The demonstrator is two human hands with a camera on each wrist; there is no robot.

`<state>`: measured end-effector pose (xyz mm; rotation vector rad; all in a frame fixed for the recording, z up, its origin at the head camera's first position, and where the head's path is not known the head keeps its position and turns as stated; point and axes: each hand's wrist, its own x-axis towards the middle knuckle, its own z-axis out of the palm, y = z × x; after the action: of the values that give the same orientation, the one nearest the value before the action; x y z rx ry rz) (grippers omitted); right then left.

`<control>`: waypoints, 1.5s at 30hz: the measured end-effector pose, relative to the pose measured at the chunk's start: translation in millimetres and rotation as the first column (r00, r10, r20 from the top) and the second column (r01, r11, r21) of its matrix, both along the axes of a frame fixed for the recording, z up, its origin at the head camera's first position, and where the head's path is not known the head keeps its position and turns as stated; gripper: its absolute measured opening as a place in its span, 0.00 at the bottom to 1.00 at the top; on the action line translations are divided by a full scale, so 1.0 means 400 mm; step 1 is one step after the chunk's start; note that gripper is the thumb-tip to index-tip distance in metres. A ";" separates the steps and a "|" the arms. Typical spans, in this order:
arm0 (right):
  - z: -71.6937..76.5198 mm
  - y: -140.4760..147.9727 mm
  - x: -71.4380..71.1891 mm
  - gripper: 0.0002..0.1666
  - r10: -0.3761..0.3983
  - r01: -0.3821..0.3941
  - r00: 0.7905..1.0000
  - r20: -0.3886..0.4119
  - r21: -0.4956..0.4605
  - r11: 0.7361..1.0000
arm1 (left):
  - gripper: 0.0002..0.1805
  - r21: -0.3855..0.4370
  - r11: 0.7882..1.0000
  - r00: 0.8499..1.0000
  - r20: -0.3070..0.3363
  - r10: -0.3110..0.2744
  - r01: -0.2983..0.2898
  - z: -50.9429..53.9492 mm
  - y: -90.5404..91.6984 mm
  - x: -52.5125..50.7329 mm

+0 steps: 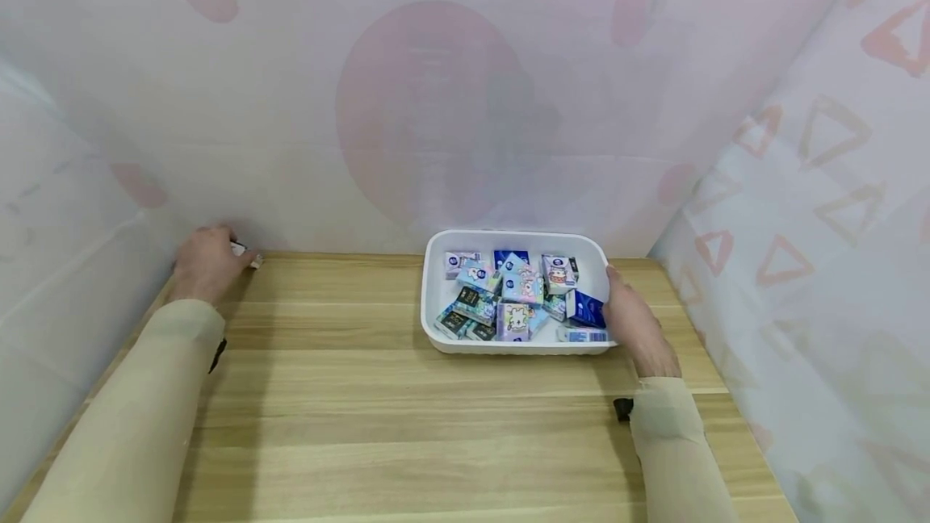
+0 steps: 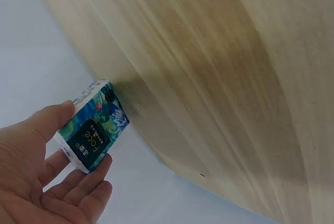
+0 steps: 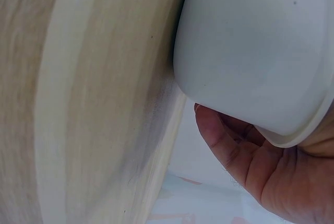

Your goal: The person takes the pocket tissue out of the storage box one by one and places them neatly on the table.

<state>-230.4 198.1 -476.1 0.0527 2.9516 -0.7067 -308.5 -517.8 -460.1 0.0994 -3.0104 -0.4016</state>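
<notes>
At the table's back left corner my left hand [image 1: 208, 265] pinches a small tissue pack between thumb and fingers. In the left wrist view the tissue pack [image 2: 95, 125] is blue and green with a floral print and a dark label, one corner at the tabletop. My right hand [image 1: 634, 317] grips the right side of a white plastic bin [image 1: 429, 297]. In the right wrist view its fingers [image 3: 219, 138] curl below the bin's rim [image 3: 297, 138]. Inside the bin lie several small tissue packs [image 1: 521, 285], in blue, pastel and dark floral wrappers.
The wooden tabletop [image 1: 407, 434] stretches in front of the bin and between both arms. A pale printed back wall [image 1: 291, 144] rises behind it, with a side wall [image 1: 785, 265] on the right and another [image 1: 58, 265] on the left.
</notes>
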 end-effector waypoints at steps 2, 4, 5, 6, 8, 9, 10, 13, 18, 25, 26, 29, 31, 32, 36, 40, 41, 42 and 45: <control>0.001 -0.001 -0.001 0.45 -0.004 0.004 1.000 0.007 0.002 1.000 | 0.30 -0.005 1.000 1.000 -0.002 0.002 -0.002 -0.004 -0.005 0.000; 0.001 -0.001 -0.002 0.45 -0.008 0.008 1.000 0.013 -0.001 1.000 | 0.30 -0.008 1.000 1.000 0.001 0.005 -0.005 -0.008 -0.011 0.000; 0.000 -0.001 -0.003 0.45 -0.008 0.008 1.000 0.014 0.001 1.000 | 0.30 -0.010 1.000 1.000 0.004 0.006 -0.006 -0.010 -0.012 0.001; 0.000 -0.002 -0.003 0.45 -0.010 0.010 1.000 0.016 -0.001 1.000 | 0.30 -0.016 1.000 1.000 0.007 0.007 -0.007 -0.011 -0.015 0.001; -0.002 -0.003 -0.003 0.45 -0.008 0.008 1.000 0.014 -0.002 1.000 | 0.29 -0.024 1.000 1.000 0.018 0.013 -0.013 -0.013 -0.017 0.003; -0.002 -0.003 -0.003 0.45 -0.005 0.005 1.000 0.011 -0.003 1.000 | 0.29 -0.028 1.000 1.000 0.024 0.015 -0.015 -0.013 -0.018 0.004; -0.002 -0.003 -0.004 0.45 -0.004 0.004 1.000 0.010 -0.001 1.000 | 0.29 -0.033 0.999 0.999 0.031 0.015 -0.014 -0.013 -0.018 0.005; -0.003 -0.003 -0.003 0.45 -0.006 0.006 1.000 0.011 -0.011 1.000 | 0.29 -0.058 0.998 0.997 0.069 0.018 -0.013 -0.011 -0.018 0.010; -0.004 -0.003 -0.002 0.45 -0.006 0.006 1.000 0.004 -0.011 1.000 | 0.31 -0.069 0.998 0.989 0.149 0.019 -0.008 -0.013 -0.015 0.016; -0.006 -0.004 -0.004 0.45 0.003 -0.003 1.000 -0.019 0.007 1.000 | 0.33 -0.013 1.000 0.984 0.178 0.019 -0.017 -0.024 -0.014 0.018; -0.007 -0.004 -0.005 0.45 0.005 -0.005 1.000 -0.023 0.008 1.000 | 0.33 -0.007 1.000 0.985 0.173 0.020 -0.019 -0.026 -0.013 0.019; -0.010 -0.004 -0.008 0.45 0.009 -0.009 0.999 -0.032 0.014 1.000 | 0.35 0.004 1.000 0.986 0.168 0.019 -0.020 -0.037 -0.021 0.007; -0.012 -0.003 -0.010 0.45 0.011 -0.010 0.999 -0.032 0.017 1.000 | 0.43 0.002 1.000 0.988 0.155 0.015 -0.015 -0.075 -0.052 -0.022; -0.011 -0.003 -0.010 0.46 0.009 -0.009 1.000 -0.026 0.013 1.000 | 0.43 0.002 1.000 0.988 0.152 0.015 -0.015 -0.073 -0.050 -0.019; -0.010 -0.004 -0.008 0.46 0.006 -0.005 1.000 -0.017 0.009 1.000 | 0.43 0.014 1.000 0.989 0.145 -0.004 0.002 -0.054 -0.039 -0.001; -0.010 -0.003 -0.006 0.46 0.003 -0.003 1.000 -0.021 0.000 1.000 | 0.37 0.048 0.999 0.988 0.155 -0.012 0.005 -0.007 -0.007 0.031; -0.010 -0.003 -0.006 0.46 0.003 -0.003 1.000 -0.021 -0.002 1.000 | 0.37 0.049 0.999 0.989 0.150 -0.016 0.009 -0.003 -0.005 0.032; -0.010 -0.003 -0.005 0.46 0.002 -0.002 1.000 -0.020 -0.003 1.000 | 0.37 0.043 0.999 0.991 0.135 -0.023 0.017 0.000 -0.002 0.032; -0.009 -0.004 -0.004 0.45 -0.001 0.001 1.000 -0.017 -0.004 1.000 | 0.35 0.012 1.000 0.995 0.097 -0.029 0.028 0.010 0.020 0.034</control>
<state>-231.9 196.4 -479.7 0.0486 2.9665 -0.7173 -295.0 -509.9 -456.0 0.0794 -3.1085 -0.4278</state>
